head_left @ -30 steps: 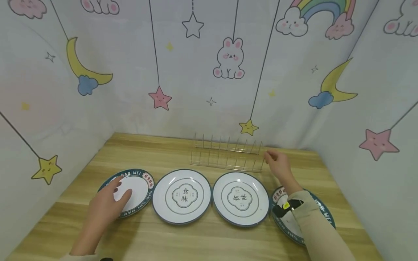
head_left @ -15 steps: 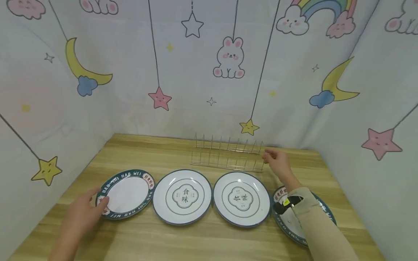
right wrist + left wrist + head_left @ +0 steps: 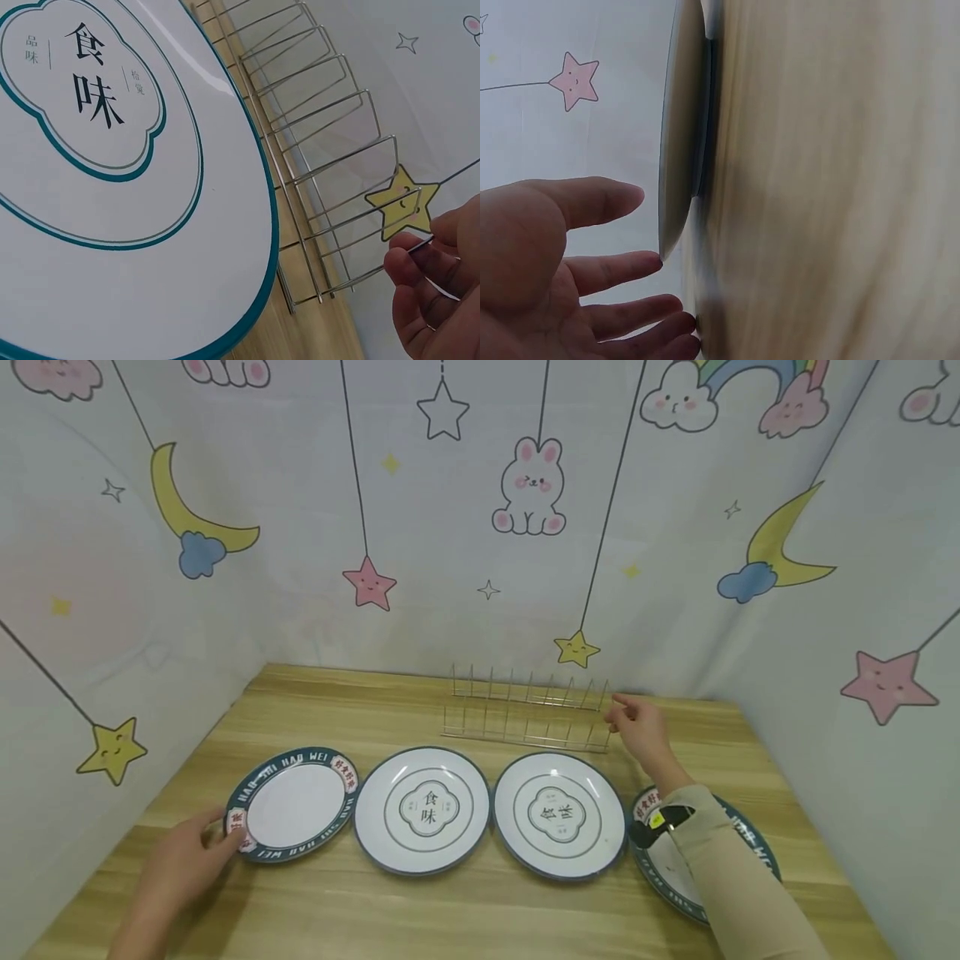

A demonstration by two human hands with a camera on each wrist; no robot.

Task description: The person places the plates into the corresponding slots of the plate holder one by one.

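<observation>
My left hand (image 3: 183, 868) is at the left rim of an oval plate (image 3: 292, 806) with a green lettered border. In the left wrist view its fingers are extended, the index fingertip right at the plate's edge (image 3: 676, 142) and the thumb a little apart from it. My right hand (image 3: 641, 739) pinches the end wire of a metal dish rack (image 3: 525, 743) between thumb and fingers. The right wrist view shows this pinch, with the rack's upright wire loops (image 3: 352, 154) running away from the hand.
Two round white plates with blue-green rims, a left one (image 3: 420, 856) and a right one (image 3: 558, 860), lie between the hands. Another green-bordered plate (image 3: 750, 839) lies partly under my right sleeve (image 3: 742, 877). A patterned white curtain (image 3: 450, 527) surrounds the wooden table (image 3: 420, 927).
My left hand has moved from over the oval plate leftward and down to its left rim. My right hand has stayed at the rack's end.
</observation>
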